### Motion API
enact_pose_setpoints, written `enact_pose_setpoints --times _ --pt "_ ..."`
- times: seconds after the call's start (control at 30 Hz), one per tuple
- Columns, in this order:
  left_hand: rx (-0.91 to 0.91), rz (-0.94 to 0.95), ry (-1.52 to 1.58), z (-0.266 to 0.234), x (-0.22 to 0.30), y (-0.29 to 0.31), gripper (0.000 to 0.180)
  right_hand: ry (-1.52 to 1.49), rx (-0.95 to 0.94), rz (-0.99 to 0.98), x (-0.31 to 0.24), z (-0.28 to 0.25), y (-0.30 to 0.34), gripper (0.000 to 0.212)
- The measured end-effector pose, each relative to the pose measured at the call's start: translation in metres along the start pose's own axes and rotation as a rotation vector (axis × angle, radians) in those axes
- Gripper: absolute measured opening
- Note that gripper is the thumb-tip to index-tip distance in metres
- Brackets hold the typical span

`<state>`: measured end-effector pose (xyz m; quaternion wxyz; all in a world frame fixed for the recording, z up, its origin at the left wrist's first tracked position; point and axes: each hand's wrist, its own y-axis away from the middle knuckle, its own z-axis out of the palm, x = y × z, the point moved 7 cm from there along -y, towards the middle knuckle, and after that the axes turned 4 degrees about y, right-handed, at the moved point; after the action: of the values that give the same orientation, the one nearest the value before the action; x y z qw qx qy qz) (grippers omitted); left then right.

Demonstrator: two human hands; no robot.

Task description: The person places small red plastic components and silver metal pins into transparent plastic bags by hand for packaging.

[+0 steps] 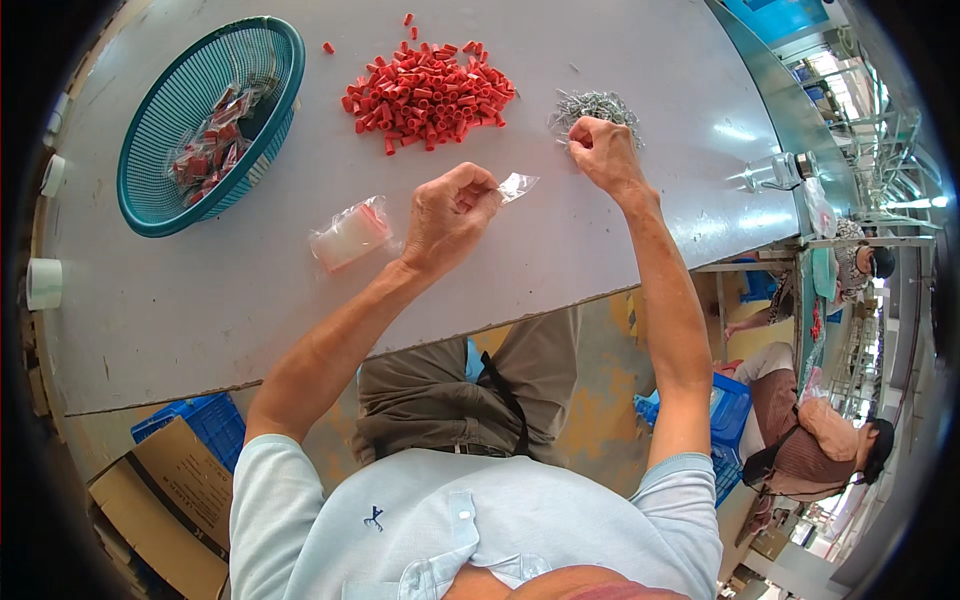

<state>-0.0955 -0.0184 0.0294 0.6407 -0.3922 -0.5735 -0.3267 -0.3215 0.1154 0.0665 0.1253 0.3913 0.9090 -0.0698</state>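
Observation:
My left hand [447, 215] pinches a small clear plastic bag [519, 187] over the middle of the table; the bag points to the right. At the near edge of a pile of small silvery metal pieces [603, 104], my right hand [608, 155] has its thumb and fingertips pressed together. Whatever lies between those fingertips is hidden. Beyond my left hand spreads a heap of short red tubular caps [435, 95]. A clear packet of small bags with red edges [350, 238] lies left of my left wrist.
A teal plastic basket [262, 165] holding filled bags stands at the far left. Rolls of tape [44, 283] sit along the left edge. A clear jar [775, 172] lies at the right. Blue crates [730, 410] and a cardboard box [165, 500] are below. Another person [800, 440] sits at right.

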Motion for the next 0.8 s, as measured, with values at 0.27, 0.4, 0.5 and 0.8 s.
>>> enact_pose_setpoints --times 0.27,0.4,0.5,0.8 --pt "0.037 0.062 -0.047 -0.002 0.001 -0.001 0.008 -0.795 -0.041 0.159 0.037 0.015 0.020 0.009" --pt "0.063 0.072 -0.058 -0.005 0.004 -0.001 0.008 -1.148 -0.068 0.230 0.032 0.027 0.038 0.013" --pt "0.093 0.064 -0.112 -0.012 0.007 -0.001 0.007 -1.324 -0.079 0.264 0.014 0.038 0.055 0.012" --pt "0.133 0.021 -0.142 -0.016 0.010 -0.004 0.008 -1.470 -0.021 0.152 -0.068 0.055 0.102 0.011"
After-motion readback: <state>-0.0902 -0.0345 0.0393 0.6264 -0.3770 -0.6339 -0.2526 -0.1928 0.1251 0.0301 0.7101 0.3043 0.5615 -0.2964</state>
